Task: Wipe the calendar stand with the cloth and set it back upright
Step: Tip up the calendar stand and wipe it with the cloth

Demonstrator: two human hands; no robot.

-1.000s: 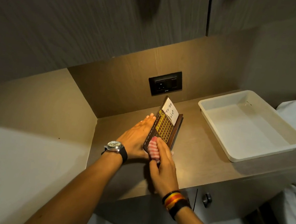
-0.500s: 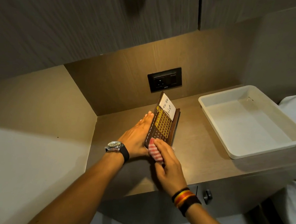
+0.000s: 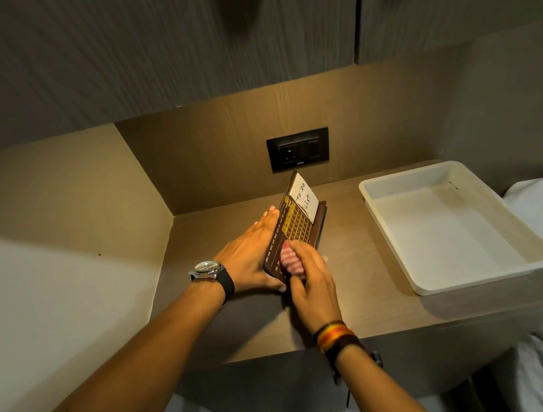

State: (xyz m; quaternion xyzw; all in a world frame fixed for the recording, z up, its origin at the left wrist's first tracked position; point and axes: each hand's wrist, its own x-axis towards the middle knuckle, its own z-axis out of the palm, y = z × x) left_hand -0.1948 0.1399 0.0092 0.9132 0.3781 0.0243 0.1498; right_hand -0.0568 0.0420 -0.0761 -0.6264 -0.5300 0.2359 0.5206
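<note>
Fingers (image 3: 266,220) of the left hand (image 3: 246,254) lie stretched out flat, palm pressed against the back of the calendar stand (image 3: 295,224), bracing it rather than gripping it; the thumb tucks under its near corner. Tilted on the wooden counter (image 3: 356,286), the brown stand shows its yellow date grid, with a white note (image 3: 305,198) reading "To Do List" at its far end, beyond the left fingertips. Curled over a bunched red-and-white striped cloth (image 3: 292,260), the right hand (image 3: 313,284) clenches it and presses it onto the near lower part of the stand's face, just across from the left palm. A watch (image 3: 208,268) sits on the left wrist and coloured bands (image 3: 337,337) on the right. Well right of the right knuckles rests a white tray (image 3: 535,240), and a black wall socket (image 3: 297,148) sits beyond the stand.
</note>
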